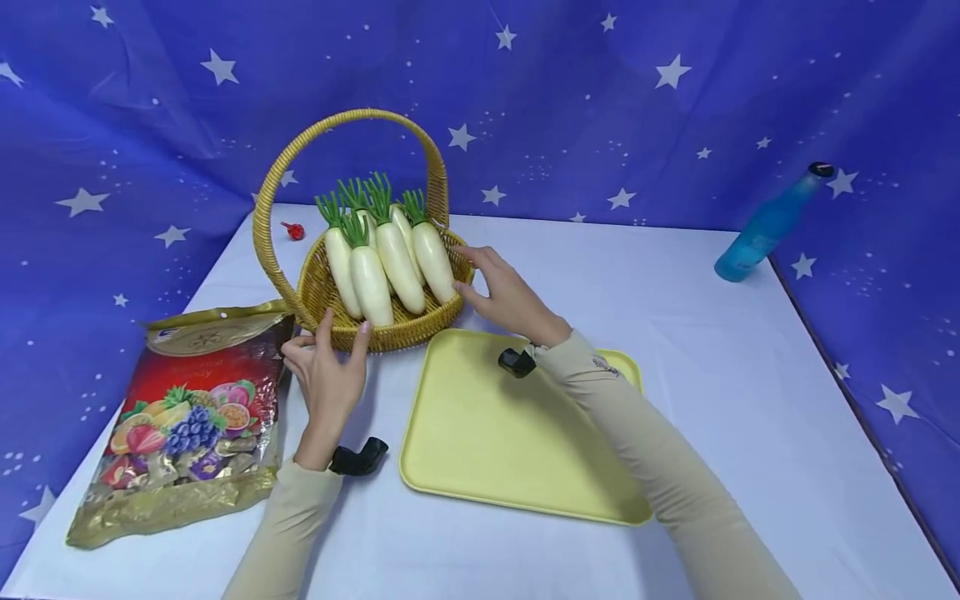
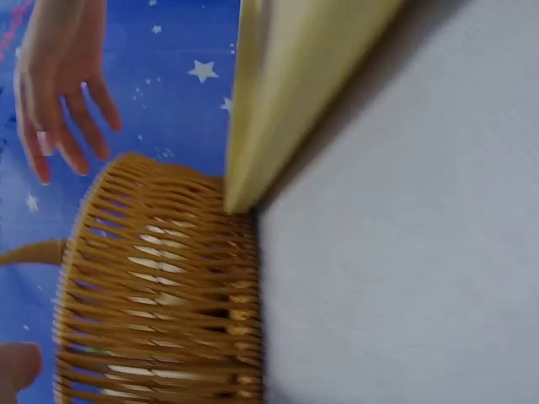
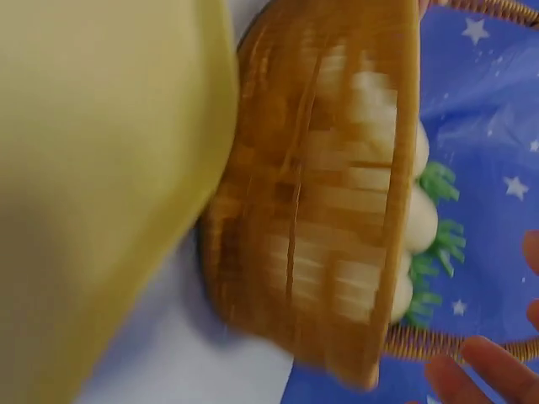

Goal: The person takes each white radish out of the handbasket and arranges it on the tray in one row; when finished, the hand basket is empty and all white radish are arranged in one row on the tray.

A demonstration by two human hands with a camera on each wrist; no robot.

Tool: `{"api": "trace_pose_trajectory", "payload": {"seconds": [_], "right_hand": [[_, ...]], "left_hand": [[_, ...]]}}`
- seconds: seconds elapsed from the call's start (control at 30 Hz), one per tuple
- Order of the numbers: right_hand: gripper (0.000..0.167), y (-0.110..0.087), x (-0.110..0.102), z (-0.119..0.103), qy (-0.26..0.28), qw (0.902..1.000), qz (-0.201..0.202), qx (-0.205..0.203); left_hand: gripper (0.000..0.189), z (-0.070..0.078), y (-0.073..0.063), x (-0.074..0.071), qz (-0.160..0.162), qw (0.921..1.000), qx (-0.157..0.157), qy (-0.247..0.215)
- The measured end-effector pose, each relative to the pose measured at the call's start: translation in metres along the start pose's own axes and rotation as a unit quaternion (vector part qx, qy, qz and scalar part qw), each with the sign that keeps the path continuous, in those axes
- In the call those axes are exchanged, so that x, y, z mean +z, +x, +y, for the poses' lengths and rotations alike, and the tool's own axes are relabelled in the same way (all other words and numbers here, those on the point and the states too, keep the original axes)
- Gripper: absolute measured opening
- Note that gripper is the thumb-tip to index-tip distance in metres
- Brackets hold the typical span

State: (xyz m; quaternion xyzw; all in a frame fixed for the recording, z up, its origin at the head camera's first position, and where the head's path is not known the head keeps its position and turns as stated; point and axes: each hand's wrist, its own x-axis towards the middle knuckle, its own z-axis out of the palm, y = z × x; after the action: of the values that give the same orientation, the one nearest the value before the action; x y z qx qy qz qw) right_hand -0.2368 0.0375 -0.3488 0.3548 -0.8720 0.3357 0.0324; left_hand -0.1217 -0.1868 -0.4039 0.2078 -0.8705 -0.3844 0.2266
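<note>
A wicker basket with a tall arched handle stands at the back left of the table and holds several white radishes with green stalks, lying with their stalks toward the back. My left hand is at the basket's front left, thumb and index finger apart and overlapping the rim in the head view. At the right side, my right hand has its fingers spread beside the rim. Its fingers appear past the basket's edge in the right wrist view, and the left wrist view shows that hand with loose, separated fingers.
A yellow tray lies in front of the basket, under my right forearm. A bag of fruit candy lies at the left, close to the basket. A small red object sits at the back left. A blue bottle is at the back right.
</note>
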Motion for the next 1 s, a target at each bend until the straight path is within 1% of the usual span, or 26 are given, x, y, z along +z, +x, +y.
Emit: {"api": "trace_pose_trajectory", "payload": {"seconds": [0.07, 0.13, 0.23, 0.33, 0.47, 0.57, 0.67, 0.73, 0.83, 1.0], "right_hand": [[0.052, 0.002, 0.009, -0.006, 0.024, 0.9997, 0.001, -0.001], [0.054, 0.004, 0.018, -0.012, 0.052, 0.9986, 0.003, -0.002], [0.061, 0.009, 0.033, -0.021, 0.108, 0.9940, 0.013, 0.009], [0.071, 0.017, 0.048, -0.031, 0.154, 0.9875, 0.019, 0.029], [0.078, 0.029, 0.065, -0.042, 0.176, 0.9828, 0.007, 0.056], [0.079, 0.039, 0.073, -0.048, 0.161, 0.9848, -0.011, 0.064], [0.080, 0.048, 0.077, -0.055, 0.115, 0.9899, -0.029, 0.078], [0.081, 0.054, 0.079, -0.059, 0.082, 0.9913, -0.043, 0.093], [0.082, 0.061, 0.084, -0.062, 0.051, 0.9892, -0.069, 0.119], [0.079, 0.070, 0.091, -0.066, 0.036, 0.9837, -0.094, 0.149]], "left_hand": [[0.066, -0.004, 0.001, 0.003, -0.008, 0.9999, -0.014, -0.004], [0.066, -0.007, 0.003, 0.006, -0.014, 0.9994, -0.025, -0.017], [0.065, -0.011, 0.005, 0.010, -0.025, 0.9983, -0.033, -0.041], [0.064, -0.014, 0.007, 0.013, -0.024, 0.9980, -0.024, -0.054], [0.062, -0.017, 0.008, 0.014, -0.011, 0.9983, 0.000, -0.058], [0.061, -0.018, 0.007, 0.015, -0.007, 0.9983, 0.008, -0.058], [0.061, -0.017, 0.007, 0.015, -0.009, 0.9985, 0.003, -0.055], [0.060, -0.016, 0.008, 0.015, -0.007, 0.9985, 0.001, -0.054], [0.059, -0.016, 0.008, 0.015, -0.002, 0.9986, 0.002, -0.052], [0.058, -0.015, 0.009, 0.015, -0.002, 0.9987, 0.002, -0.050]]}}
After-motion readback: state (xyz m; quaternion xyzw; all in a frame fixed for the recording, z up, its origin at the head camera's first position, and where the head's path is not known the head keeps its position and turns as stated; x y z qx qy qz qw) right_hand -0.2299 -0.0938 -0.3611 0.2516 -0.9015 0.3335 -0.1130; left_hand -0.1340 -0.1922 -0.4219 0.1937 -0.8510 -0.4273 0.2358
